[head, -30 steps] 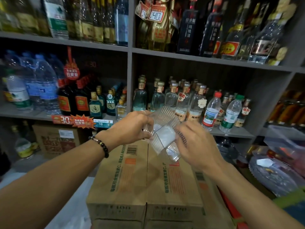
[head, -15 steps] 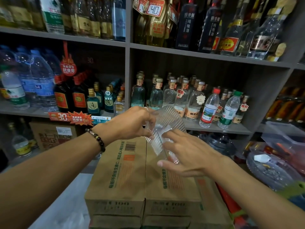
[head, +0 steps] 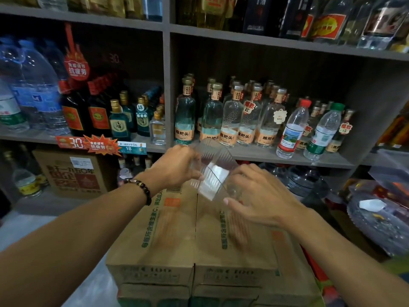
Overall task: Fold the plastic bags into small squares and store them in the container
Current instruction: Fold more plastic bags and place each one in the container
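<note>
In the head view I hold a clear ribbed plastic container [head: 210, 156] tilted in the air above the cardboard boxes. A small folded white plastic bag [head: 214, 178] shows through its wall. My left hand [head: 174, 167], with a bead bracelet on the wrist, grips the container's left side, fingers curled round it. My right hand [head: 259, 196] lies against the container's lower right end with fingers and thumb stretched out, touching it. The container's far side is hidden behind my right hand.
Stacked cardboard boxes [head: 172, 235] sit right below my hands. A grey shelf [head: 254, 155] full of glass and water bottles stands close behind. A clear lidded tub [head: 380, 220] sits low at the right; another carton [head: 73, 173] lies under the shelf at the left.
My right hand let go of its pinch on the container's end and now rests stretched out against it. The left hand keeps its grip. The container tipped slightly; the view moved closer.
</note>
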Tool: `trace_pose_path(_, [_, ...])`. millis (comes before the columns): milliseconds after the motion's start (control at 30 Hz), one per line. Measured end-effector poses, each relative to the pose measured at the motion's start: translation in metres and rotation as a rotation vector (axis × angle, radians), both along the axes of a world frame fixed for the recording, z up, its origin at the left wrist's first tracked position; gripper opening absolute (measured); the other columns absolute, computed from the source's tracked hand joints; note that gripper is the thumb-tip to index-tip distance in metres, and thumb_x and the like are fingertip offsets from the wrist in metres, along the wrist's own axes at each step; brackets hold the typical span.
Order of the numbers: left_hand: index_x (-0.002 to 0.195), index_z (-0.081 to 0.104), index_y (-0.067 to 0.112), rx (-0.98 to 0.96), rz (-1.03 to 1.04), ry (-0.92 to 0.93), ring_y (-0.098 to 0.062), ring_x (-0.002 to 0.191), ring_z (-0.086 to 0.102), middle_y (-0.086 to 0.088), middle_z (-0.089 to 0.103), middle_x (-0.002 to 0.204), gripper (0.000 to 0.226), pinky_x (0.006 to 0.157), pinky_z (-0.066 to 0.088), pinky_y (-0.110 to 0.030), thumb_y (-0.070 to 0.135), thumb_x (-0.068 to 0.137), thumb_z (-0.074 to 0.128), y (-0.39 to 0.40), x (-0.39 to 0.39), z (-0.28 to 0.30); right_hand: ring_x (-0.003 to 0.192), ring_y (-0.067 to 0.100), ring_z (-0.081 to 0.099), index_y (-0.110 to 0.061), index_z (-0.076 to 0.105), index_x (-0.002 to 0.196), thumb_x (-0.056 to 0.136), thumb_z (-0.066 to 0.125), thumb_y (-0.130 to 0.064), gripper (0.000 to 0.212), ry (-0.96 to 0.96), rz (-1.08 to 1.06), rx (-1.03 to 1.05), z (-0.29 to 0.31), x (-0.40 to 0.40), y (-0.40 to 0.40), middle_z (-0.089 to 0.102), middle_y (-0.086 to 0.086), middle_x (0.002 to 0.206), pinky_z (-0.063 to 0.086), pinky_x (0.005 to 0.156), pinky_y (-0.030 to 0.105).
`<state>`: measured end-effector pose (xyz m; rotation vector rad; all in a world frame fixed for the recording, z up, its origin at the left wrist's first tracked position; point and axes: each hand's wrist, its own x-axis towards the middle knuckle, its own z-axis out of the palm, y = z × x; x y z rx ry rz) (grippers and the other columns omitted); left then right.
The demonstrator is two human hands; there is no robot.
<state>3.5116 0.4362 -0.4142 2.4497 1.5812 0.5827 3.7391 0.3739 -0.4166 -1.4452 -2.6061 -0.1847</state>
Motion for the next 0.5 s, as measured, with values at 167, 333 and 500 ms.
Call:
trace_pose_path(167, [0.073,0.057,0.022,-0.073,0.2,-0.123,-0.017,0.082,0.058,0.006,0.058,0.076,0.03,0.072,0.045,-0.03,0.036,0.074,0.083,0.046,0.029,-0.049,0.115,0.014,0.046,-0.023,0.055,0.131,0.093,0.05,-0.053,0.049,0.136,-0.112,-0.055,-0.04,0.01,0.032,0.053,-0.007,0.123,0.043,0.096,0.034])
trace_pose_path(333, [0.07,0.056,0.02,-0.135,0.297,-0.174,-0.021,0.087,0.061,-0.004,0.067,0.089,0.031,0.078,0.05,-0.033,0.036,0.074,0.083,0.093,0.061,-0.085,0.111,0.013,0.051,-0.024,0.06,0.121,0.093,0.055,-0.046,0.036,0.225,-0.186,-0.126,-0.08,0.018,0.061,0.049,-0.014,0.109,0.045,0.089,0.031])
trace_pose_path(500, [0.069,0.052,0.023,-0.109,0.309,-0.169,-0.022,0.089,0.061,-0.004,0.066,0.089,0.034,0.075,0.048,-0.032,0.038,0.077,0.081,0.12,0.078,-0.096,0.1,0.005,0.047,-0.026,0.062,0.116,0.093,0.059,-0.044,0.03,0.305,-0.21,-0.157,-0.104,0.024,0.074,0.046,-0.017,0.104,0.043,0.086,0.027])
